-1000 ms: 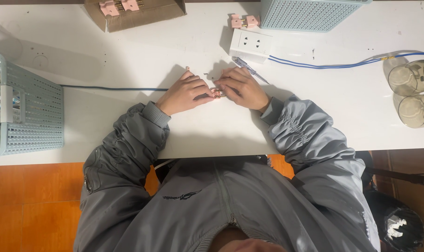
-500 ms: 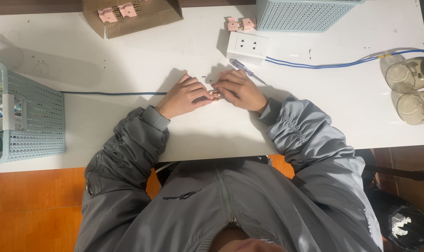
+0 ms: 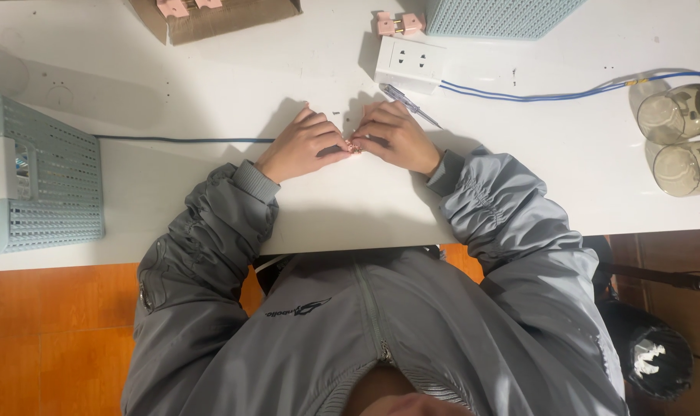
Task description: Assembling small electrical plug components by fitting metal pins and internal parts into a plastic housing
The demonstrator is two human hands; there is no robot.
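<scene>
My left hand (image 3: 302, 145) and my right hand (image 3: 400, 139) meet at the middle of the white table (image 3: 211, 85), fingertips pinching one small pink part (image 3: 354, 146) between them. A blue wire (image 3: 180, 140) runs from under my left hand to the left. Just beyond my right hand lies a screwdriver-like tester pen (image 3: 408, 104) with a clear handle. A white socket plate (image 3: 410, 63) sits behind it, with a pink connector piece (image 3: 400, 23) further back.
A light blue perforated basket (image 3: 42, 173) stands at the left edge and another (image 3: 496, 15) at the back. A cardboard box (image 3: 219, 17) holds pink parts. Two blue wires (image 3: 566, 94) lead right toward two glass jars (image 3: 677, 139). A black bin (image 3: 650, 358) sits on the orange floor.
Both hands stay together on the small pink part with only slight finger shifts. The view has drifted a little.
</scene>
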